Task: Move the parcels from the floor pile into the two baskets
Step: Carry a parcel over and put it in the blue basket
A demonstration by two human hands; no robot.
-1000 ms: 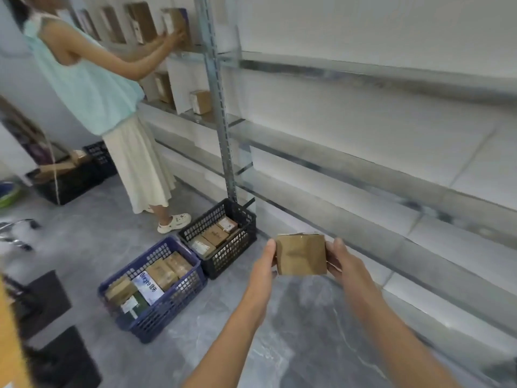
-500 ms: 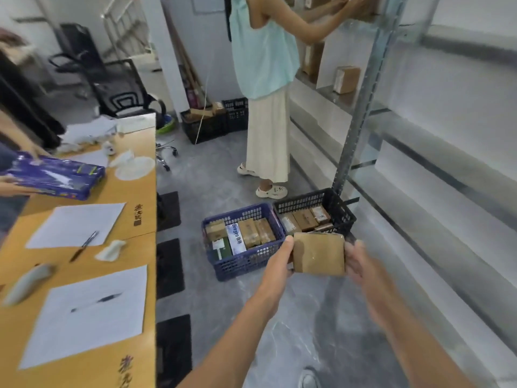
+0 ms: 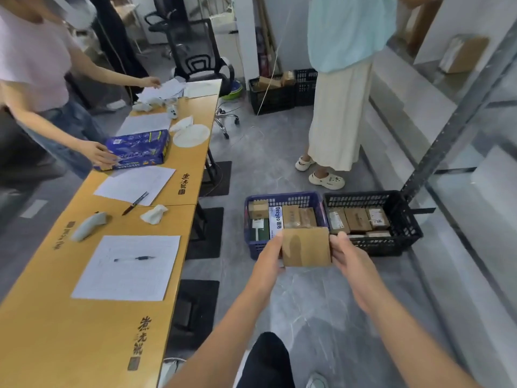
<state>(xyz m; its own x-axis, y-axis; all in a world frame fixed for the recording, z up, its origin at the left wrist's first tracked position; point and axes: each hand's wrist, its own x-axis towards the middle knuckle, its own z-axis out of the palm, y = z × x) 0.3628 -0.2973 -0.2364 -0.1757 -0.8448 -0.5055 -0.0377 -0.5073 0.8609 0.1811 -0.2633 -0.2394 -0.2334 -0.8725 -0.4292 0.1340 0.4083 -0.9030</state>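
I hold one brown parcel [image 3: 306,247] between both hands. My left hand [image 3: 268,256] grips its left edge and my right hand [image 3: 345,254] grips its right edge, with the fingers of each curled round the side. The parcel is in the air, off the floor [image 3: 307,298], with a broad face turned towards me. It is close to square, and its slightly longer side runs left to right from one hand to the other.

Both baskets lie ahead of me and below the parcel, side by side on the floor. The blue basket [image 3: 253,247] is on the left and the black basket [image 3: 391,246] on the right. From here the parcel covers the near right corner of the blue basket and stops just short of the black one's near left corner, so it hangs almost on the line between them. My left hand is nearer the blue basket and my right hand nearer the black.

I judge this to be the carrying step with the drop not yet made. It needs a forward and downward reach, veering slightly left or right. The blue basket looks packed across what I can see. The black one shows a row of parcels at the back, and I cannot tell how much room is left at the front. The floor pile is not in view.
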